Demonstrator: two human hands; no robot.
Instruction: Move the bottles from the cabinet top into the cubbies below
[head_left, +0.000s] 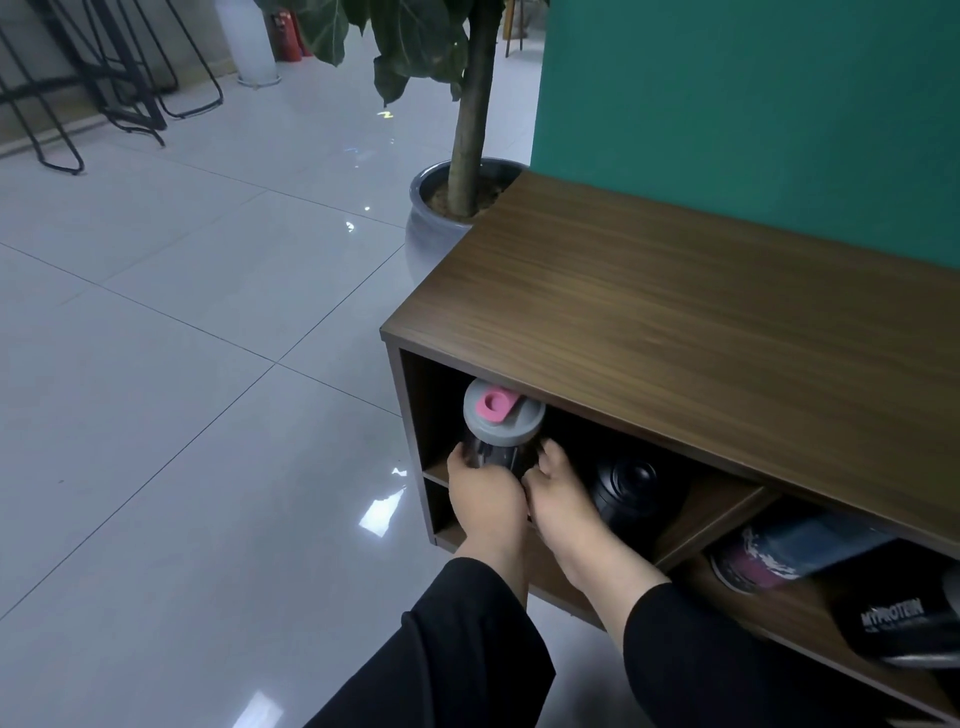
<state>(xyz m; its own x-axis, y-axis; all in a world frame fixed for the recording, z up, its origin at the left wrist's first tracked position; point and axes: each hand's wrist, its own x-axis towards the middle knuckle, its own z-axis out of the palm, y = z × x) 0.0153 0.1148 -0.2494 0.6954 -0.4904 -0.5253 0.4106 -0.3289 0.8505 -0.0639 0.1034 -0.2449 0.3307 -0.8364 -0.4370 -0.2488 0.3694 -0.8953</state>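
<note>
Cubby (426, 415) holds dark bottle (498, 441) (grey-pink lid).

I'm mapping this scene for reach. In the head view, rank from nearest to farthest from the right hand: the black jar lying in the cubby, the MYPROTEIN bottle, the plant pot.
From the right hand:
1. Black jar, just to its right in the same cubby.
2. MYPROTEIN bottle, in the cubby farther right, lower in view.
3. Plant pot, on the floor beyond the cabinet's far end.
</note>
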